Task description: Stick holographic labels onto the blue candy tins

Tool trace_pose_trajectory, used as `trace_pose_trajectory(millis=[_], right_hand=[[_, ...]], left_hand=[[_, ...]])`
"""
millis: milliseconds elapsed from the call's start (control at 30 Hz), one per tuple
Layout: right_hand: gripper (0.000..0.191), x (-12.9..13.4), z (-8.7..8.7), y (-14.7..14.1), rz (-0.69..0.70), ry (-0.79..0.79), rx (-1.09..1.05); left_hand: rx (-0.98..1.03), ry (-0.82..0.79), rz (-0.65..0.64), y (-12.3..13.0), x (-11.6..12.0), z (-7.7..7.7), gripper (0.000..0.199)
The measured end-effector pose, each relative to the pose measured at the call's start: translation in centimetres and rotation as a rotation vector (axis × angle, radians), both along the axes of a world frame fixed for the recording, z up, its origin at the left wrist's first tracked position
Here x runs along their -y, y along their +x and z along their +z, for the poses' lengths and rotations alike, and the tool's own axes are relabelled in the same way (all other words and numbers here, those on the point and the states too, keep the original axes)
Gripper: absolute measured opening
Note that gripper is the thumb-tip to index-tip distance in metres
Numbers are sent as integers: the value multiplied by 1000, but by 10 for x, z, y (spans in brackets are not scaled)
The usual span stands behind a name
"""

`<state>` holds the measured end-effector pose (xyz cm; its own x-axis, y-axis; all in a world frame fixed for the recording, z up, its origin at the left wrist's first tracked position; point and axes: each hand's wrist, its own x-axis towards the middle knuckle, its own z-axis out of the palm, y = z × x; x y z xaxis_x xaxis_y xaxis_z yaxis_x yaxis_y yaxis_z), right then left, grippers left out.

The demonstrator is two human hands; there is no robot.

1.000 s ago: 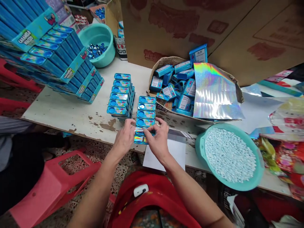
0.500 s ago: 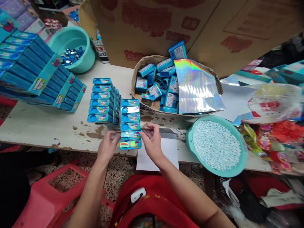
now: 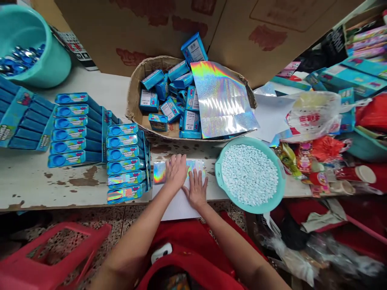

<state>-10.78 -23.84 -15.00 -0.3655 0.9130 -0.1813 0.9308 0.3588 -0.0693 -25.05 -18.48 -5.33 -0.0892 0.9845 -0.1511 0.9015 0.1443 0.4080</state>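
My left hand (image 3: 176, 172) lies flat with fingers stretched out on a strip of rainbow foil sheet (image 3: 159, 172) at the table's front edge. Beside it my right hand (image 3: 196, 190) presses down with its fingers spread. Under both hands, the white lower part of a paper sheet (image 3: 180, 207) sticks out over the edge. Just left of my left hand stands a row of blue candy boxes (image 3: 124, 167), the front two with shiny tops. Farther left is another row of blue boxes (image 3: 69, 133).
A cut-down cardboard box (image 3: 136, 96) holds loose blue boxes and a large foil sheet (image 3: 223, 100). To the right stands a turquoise basin (image 3: 282, 177) of pale blue candies. A turquoise tub (image 3: 57, 60) with shiny blue pieces is at far left. A red stool (image 3: 45, 249) stands below.
Both hands have left the front row of boxes and moved right onto the sheet, flattening out. The view has shifted right, and the boxes appear farther left.
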Motion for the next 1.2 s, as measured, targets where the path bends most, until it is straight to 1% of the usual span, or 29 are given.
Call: trace_pose_trajectory(millis=[33,67,100,133,200,267,300,400,467,567,633,700,733,800,867,967,1100,1200], right_hand=[[68,0,-1,0,-1,8,-12],[68,-2,0,1,-1,13,-32],[67,-5,2,1,-1,17,-62],[65,-9,6,1,-8,23,-102],[59,-20,16,1,-63,60,-190],[57,-35,27,0,-130,113,-255],[57,-43,31,-1,-139,128,-270],[58,-57,33,-3,-67,99,-249],[58,-56,29,-2,-17,62,-213],[53,-44,27,4,25,42,-195],[42,-35,32,10,45,55,-226],[33,-33,41,13,54,93,-285],[32,-34,45,13,55,117,-319],[37,-40,50,10,33,160,-366],[44,-49,49,6,-2,169,-368],[47,-57,40,2,-9,131,-334],[49,-51,26,4,17,104,-278],[53,-43,22,7,18,78,-237]], left_hand=[[-35,-35,-10,3,-17,-9,33],[-57,-68,-20,6,-28,-18,30],[-68,-97,-25,8,-34,-24,26],[-68,-117,-28,9,-37,-29,23],[-37,-127,-30,10,-34,-35,21],[18,-123,-28,9,-28,-37,20],[48,-117,-24,8,-26,-37,19],[115,-99,-11,3,-25,-38,15],[141,-96,-9,0,-26,-39,14],[162,-103,-15,-5,-28,-42,15],[170,-102,-35,-7,-30,-43,15],[174,-87,-71,-9,-32,-43,15],[177,-77,-90,-9,-33,-43,15],[187,-64,-130,-10,-35,-41,15],[205,-53,-162,-11,-36,-40,15],[230,-40,-181,-12,-35,-39,16],[257,-49,-185,-13,-35,-38,17],[270,-81,-177,-14,-36,-38,19]])
